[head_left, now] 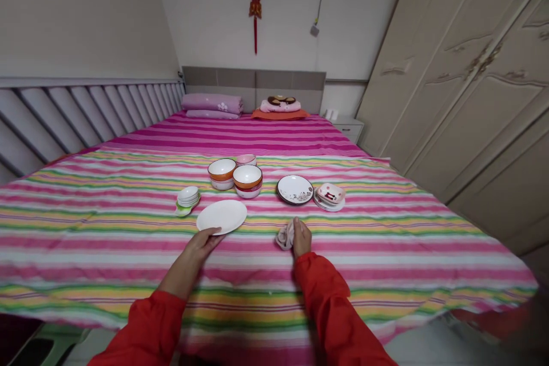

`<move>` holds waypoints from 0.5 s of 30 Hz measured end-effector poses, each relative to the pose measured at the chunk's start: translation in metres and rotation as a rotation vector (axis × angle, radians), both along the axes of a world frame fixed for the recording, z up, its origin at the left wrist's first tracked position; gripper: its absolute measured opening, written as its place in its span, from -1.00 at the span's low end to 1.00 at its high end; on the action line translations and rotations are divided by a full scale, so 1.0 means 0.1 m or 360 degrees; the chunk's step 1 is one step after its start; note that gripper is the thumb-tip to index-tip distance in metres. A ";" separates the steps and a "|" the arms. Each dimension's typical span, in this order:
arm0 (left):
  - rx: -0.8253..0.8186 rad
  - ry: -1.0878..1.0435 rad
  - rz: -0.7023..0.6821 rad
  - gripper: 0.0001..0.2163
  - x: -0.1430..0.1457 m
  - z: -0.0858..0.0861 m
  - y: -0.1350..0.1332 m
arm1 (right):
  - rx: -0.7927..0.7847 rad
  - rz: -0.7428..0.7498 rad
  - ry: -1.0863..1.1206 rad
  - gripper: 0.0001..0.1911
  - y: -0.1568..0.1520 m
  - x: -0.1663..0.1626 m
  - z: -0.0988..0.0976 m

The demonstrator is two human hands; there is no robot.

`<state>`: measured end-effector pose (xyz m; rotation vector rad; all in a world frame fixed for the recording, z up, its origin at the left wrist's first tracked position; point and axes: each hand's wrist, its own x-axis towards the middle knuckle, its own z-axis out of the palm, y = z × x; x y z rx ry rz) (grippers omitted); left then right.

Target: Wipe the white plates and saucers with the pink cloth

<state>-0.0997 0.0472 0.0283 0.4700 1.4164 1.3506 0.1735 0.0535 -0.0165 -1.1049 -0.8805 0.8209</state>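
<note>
My left hand (205,241) grips the near edge of a white oval plate (222,216), thumb on top and fingers underneath. A crumpled pale cloth (285,235) is bunched in my right hand (302,237), to the right of the plate and apart from it. Beyond the plate stand stacked bowls with orange and pink outsides (247,176). Left of it, several small white dishes (187,195) are stacked on a green leaf-shaped dish (184,210). Past my right hand lie dark-rimmed round plates (295,189) and a square patterned dish (331,193) on other plates.
Everything lies on a bed with a striped sheet (240,280). Folded purple bedding (213,104) and a pink pillow (280,105) are at the headboard (291,81). A slatted rail (94,108) runs along the left; a wardrobe (463,97) stands on the right.
</note>
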 end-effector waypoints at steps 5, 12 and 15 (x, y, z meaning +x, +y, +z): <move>0.0050 -0.0742 -0.0281 -0.45 0.34 0.02 -0.19 | -0.0070 0.0042 0.0145 -0.49 -0.05 -0.02 0.15; 0.0213 -0.0910 -0.0635 -0.36 0.76 -0.25 -0.32 | -0.0122 -0.0091 0.0322 -0.50 -0.04 0.06 0.11; 0.0264 -0.0975 -0.0636 -0.33 0.74 -0.33 -0.33 | -0.0162 -0.0203 0.0395 -0.48 -0.03 0.09 0.11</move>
